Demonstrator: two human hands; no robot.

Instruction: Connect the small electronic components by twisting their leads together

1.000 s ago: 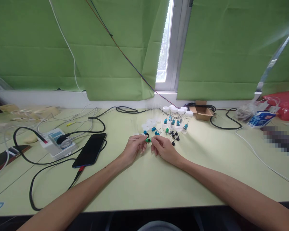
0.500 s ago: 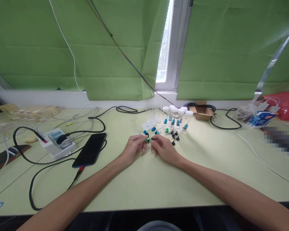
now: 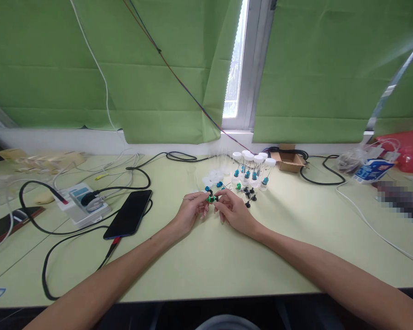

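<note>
My left hand (image 3: pixel 192 208) is closed, pinching a small green part (image 3: pixel 211 199) with a thin metal pin (image 3: pixel 189 198) sticking out to the left through my fingers. My right hand (image 3: pixel 237 208) has its thumb and index finger around a small black part (image 3: pixel 216 199) at the right end of the green one. Just beyond my fingers lie blue parts (image 3: pixel 220 184), another green part (image 3: pixel 238 186) and several black parts (image 3: pixel 253 198). Clear tubes with white caps (image 3: pixel 270 162) stand behind these, each holding a blue part with a pin.
Uncapped clear tubes (image 3: pixel 223 160) and white caps (image 3: pixel 213 176) sit behind my hands. A phone (image 3: pixel 128 214) lies to the left, near a white power strip (image 3: pixel 80 204) and black cables (image 3: pixel 137 169). An open cardboard box (image 3: pixel 288 160) stands at the back right.
My right fingers have spread slightly around the black part, so the green and black parts show more clearly. My left hand has hardly moved.
</note>
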